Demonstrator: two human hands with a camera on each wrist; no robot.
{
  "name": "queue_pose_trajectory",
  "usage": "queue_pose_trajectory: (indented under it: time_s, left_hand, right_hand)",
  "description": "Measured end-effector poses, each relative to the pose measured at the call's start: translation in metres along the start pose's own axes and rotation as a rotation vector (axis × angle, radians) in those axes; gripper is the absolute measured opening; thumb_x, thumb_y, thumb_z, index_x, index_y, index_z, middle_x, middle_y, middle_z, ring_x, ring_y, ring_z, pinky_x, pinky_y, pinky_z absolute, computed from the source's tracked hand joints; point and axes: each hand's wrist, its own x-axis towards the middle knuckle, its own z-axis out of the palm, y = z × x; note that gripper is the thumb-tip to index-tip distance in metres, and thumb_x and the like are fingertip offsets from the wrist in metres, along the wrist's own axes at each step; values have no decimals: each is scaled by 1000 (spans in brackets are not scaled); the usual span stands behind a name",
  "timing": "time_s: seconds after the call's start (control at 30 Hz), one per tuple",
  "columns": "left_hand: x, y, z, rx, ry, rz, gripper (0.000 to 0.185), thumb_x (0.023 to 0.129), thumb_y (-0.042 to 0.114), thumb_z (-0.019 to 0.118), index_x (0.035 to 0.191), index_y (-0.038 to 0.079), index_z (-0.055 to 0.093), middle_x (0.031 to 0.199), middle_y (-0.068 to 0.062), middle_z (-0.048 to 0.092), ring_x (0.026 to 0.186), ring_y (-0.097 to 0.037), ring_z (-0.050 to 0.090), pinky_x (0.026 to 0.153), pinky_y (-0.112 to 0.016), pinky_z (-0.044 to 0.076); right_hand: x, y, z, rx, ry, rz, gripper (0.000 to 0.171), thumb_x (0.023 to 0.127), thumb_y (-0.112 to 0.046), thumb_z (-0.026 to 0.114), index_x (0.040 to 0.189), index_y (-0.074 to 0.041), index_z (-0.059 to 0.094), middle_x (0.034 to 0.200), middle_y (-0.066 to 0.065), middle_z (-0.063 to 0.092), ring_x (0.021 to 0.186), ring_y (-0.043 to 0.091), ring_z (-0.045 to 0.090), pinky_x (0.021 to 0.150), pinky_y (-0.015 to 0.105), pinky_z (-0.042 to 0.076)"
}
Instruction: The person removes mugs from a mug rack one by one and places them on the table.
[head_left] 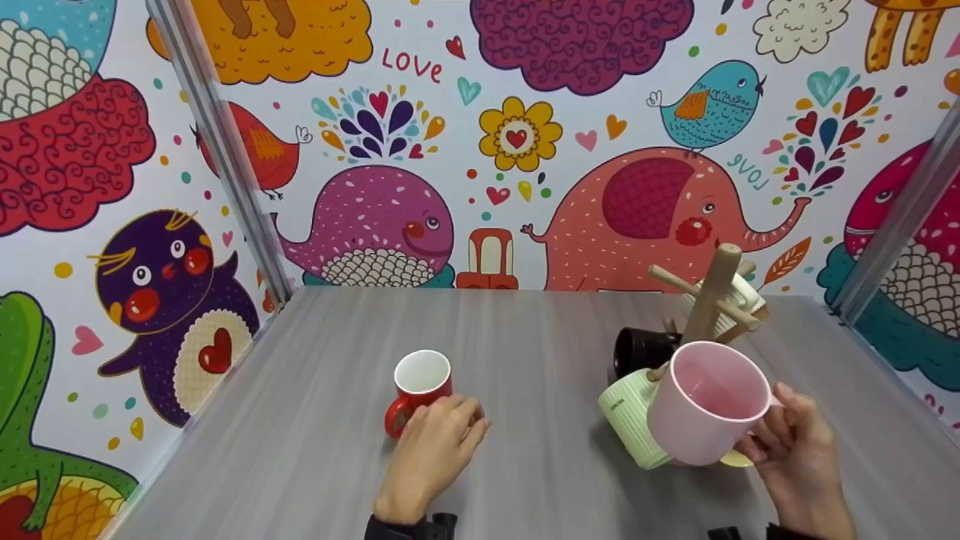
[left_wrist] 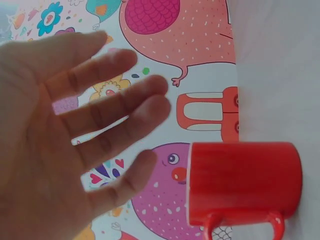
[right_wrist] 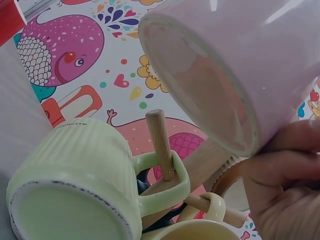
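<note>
A pink mug (head_left: 701, 427) is held up by my right hand (head_left: 799, 454), whose fingers grip its handle. In the right wrist view the mug's base faces the camera. It is in front of a wooden mug tree (head_left: 709, 304). On the tree's pegs hang a light green ribbed mug (head_left: 628, 420), a yellow mug (right_wrist: 200, 231), a black mug (head_left: 646, 349) and a white mug (head_left: 742, 294). At the left, a red mug (head_left: 425, 400) with a white inside stands upright on the table. My left hand (head_left: 436, 450) is beside it, fingers loosely extended and apart from the mug in the left wrist view.
The grey table (head_left: 300, 450) meets a wall (head_left: 525, 187) printed with cartoon animals at the back. Metal posts (head_left: 225, 150) stand at the left and right corners. The mug tree's pegs stick out in several directions at the right.
</note>
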Motion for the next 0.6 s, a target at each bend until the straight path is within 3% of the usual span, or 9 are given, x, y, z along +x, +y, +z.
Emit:
queue_pose_trajectory:
  time_s: [0.07, 0.27, 0.5, 0.6]
  left_hand:
    - [1, 2, -2, 5, 26, 24, 9, 85, 22, 62, 79, 15, 63, 74, 8, 57, 70, -8, 54, 64, -30, 42]
    - [3, 13, -6, -15, 134, 113, 7, 85, 21, 62, 81, 16, 62, 75, 10, 58, 69, -5, 53, 64, -27, 41]
    - [6, 25, -9, -62, 160, 153, 5, 86, 21, 61, 82, 17, 62, 76, 11, 58, 69, -3, 52, 61, -22, 37]
    - [6, 26, -9, -65, 169, 165, 5, 86, 21, 61, 82, 17, 62, 76, 10, 58, 68, -4, 52, 61, -22, 37]
  right_hand:
    - [0, 0, 1, -12, 12, 8, 51, 98, -34, 35, 52, -10, 34, 50, 4, 28, 48, 20, 25, 45, 25, 29]
    - [1, 2, 3, 6, -34, 4, 50, 99, -31, 32, 53, -9, 31, 50, 4, 25, 47, 19, 24, 46, 31, 19]
    - [2, 6, 9, -63, -34, 15, 51, 99, -32, 30, 53, -9, 30, 50, 4, 24, 46, 20, 23, 47, 33, 16]
    - [4, 9, 11, -59, -88, 0, 51, 100, -29, 27, 54, -9, 29, 51, 4, 23, 46, 19, 21, 46, 33, 16]
